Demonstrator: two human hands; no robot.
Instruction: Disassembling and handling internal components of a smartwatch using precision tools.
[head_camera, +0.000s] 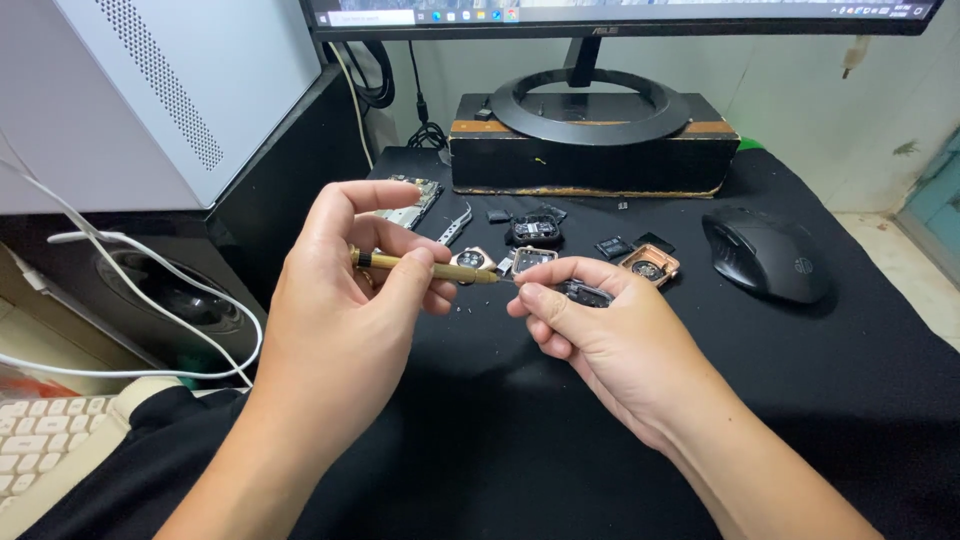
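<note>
In the head view the left hand (345, 285) pinches a brass screwdriver (425, 266), tip at the small dark part (583, 293) clamped in the right hand's (590, 335) fingertips above the black mat (520, 440) — light, likely fragile — best held by its edges.

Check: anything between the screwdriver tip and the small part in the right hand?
Nothing visible. The left hand holds the brass screwdriver; its tip reaches the small dark part pinched in the right hand, above the black mat.
</note>
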